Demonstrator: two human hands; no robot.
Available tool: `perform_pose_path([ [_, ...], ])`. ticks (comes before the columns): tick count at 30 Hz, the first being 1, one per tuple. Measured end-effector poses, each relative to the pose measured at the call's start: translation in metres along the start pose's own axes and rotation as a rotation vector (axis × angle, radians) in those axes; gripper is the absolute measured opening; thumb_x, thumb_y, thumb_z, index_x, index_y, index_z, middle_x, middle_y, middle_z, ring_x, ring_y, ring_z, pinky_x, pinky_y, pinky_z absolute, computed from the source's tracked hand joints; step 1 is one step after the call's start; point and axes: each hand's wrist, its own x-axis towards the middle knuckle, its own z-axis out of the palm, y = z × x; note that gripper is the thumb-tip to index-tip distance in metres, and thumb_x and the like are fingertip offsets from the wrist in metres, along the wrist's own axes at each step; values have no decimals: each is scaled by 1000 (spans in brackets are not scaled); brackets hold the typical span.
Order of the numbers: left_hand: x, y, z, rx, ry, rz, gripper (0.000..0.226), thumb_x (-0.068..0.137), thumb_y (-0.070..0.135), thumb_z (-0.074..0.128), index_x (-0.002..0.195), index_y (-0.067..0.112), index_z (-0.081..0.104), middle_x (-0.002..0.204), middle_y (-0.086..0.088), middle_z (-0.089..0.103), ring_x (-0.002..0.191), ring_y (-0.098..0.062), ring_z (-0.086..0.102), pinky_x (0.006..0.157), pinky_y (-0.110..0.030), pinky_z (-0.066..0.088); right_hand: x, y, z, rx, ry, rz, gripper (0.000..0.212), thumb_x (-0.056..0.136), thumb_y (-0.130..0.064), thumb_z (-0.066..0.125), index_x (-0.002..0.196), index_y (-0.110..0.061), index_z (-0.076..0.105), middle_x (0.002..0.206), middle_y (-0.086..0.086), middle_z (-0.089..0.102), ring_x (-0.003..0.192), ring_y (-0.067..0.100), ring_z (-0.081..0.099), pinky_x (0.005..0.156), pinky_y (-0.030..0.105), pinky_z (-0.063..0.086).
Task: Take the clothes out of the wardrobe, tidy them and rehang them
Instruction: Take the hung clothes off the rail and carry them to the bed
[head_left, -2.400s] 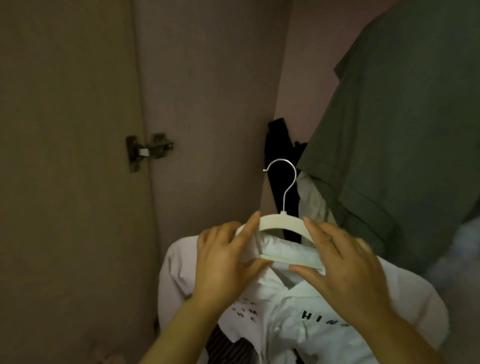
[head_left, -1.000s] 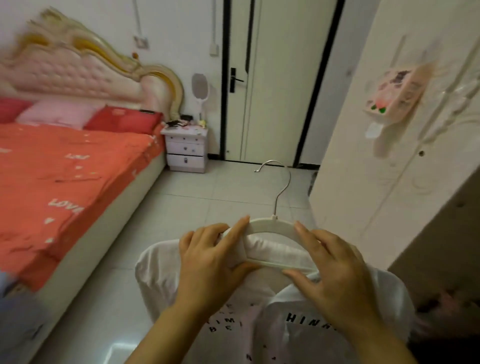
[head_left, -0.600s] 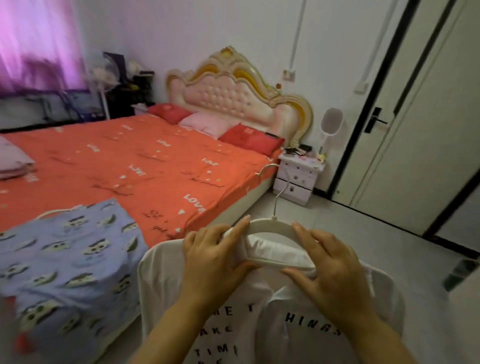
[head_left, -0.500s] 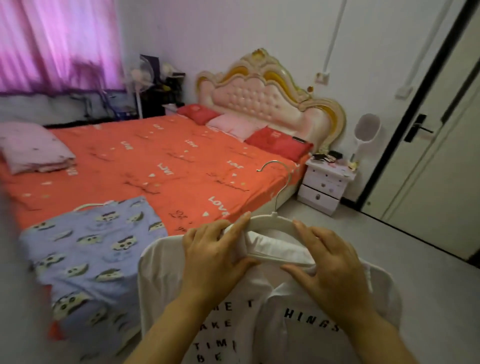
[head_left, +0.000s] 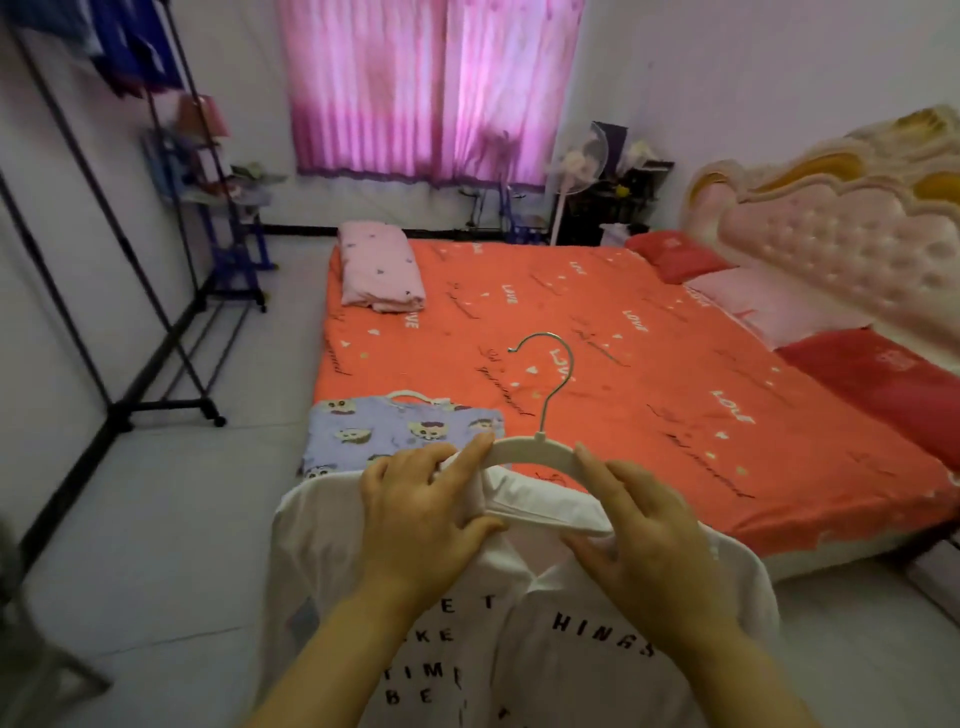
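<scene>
A white shirt (head_left: 571, 654) with black lettering hangs on a white hanger (head_left: 535, 447) with a metal hook, held up in front of me. My left hand (head_left: 415, 514) grips the hanger's left shoulder and the collar, thumb underneath. My right hand (head_left: 649, 535) pinches the hanger's right shoulder and the collar. A blue cartoon-print garment (head_left: 400, 434) on another white hanger lies on the near corner of the bed, just beyond my hands.
An orange-sheeted bed (head_left: 623, 374) fills the middle and right, with a folded pink quilt (head_left: 376, 273) at its far corner and pillows (head_left: 769, 306) by the padded headboard. A black clothes rack (head_left: 156, 291) stands on the left. Pink curtains (head_left: 426, 88) and a standing fan (head_left: 576, 171) stand behind.
I have carried the white shirt on its hanger out of the wardrobe and turned left to face the bed. Both hands keep the same grip.
</scene>
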Motion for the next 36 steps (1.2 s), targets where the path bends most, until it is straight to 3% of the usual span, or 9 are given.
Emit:
perform_pose_path([
  [2, 19, -11, 9, 56, 28, -41, 73, 53, 47, 75, 120, 23, 62, 91, 1, 65, 86, -18, 54, 80, -39, 38, 30, 14, 21, 57, -14, -54, 78, 54, -17, 90, 125, -5, 59, 102, 13, 66, 82, 34, 66, 72, 42, 53],
  [5, 45, -32, 21, 139, 22, -105, 78, 48, 42, 87, 119, 21, 63, 90, -1, 65, 81, -25, 61, 76, -44, 43, 72, 29, 54, 129, -43, -108, 75, 56, -14, 89, 124, -4, 59, 103, 15, 65, 84, 35, 66, 72, 44, 54],
  [9, 76, -66, 36, 198, 16, -158, 71, 53, 47, 76, 118, 20, 65, 88, -2, 64, 75, -27, 62, 73, -44, 44, 116, 37, 100, 182, -40, -162, 72, 57, -15, 89, 122, -3, 60, 101, 14, 65, 82, 34, 66, 71, 40, 52],
  [12, 98, -100, 57, 208, 12, -189, 77, 48, 40, 89, 118, 19, 65, 89, -4, 65, 78, -29, 63, 76, -47, 44, 149, 43, 141, 224, -35, -182, 71, 58, -14, 88, 122, -3, 60, 102, 14, 65, 83, 33, 66, 71, 40, 52],
  [23, 170, -225, 123, 155, -89, -246, 78, 47, 37, 90, 120, 23, 63, 91, -2, 65, 83, -28, 63, 80, -50, 44, 241, 45, 266, 197, -131, -120, 72, 57, -18, 90, 122, -5, 61, 100, 15, 66, 80, 33, 66, 65, 39, 53],
  [30, 198, -273, 154, 140, -112, -307, 82, 46, 37, 90, 122, 26, 61, 89, 0, 64, 82, -27, 62, 79, -49, 44, 282, 48, 318, 208, -188, -123, 71, 59, -20, 89, 123, -7, 60, 99, 11, 65, 78, 32, 65, 65, 36, 52],
  [36, 219, -306, 190, 136, -167, -382, 79, 51, 35, 88, 125, 27, 59, 97, -2, 64, 91, -28, 59, 86, -47, 39, 313, 62, 362, 242, -244, -124, 72, 59, -19, 89, 124, -8, 60, 98, 12, 64, 79, 31, 65, 63, 38, 52],
])
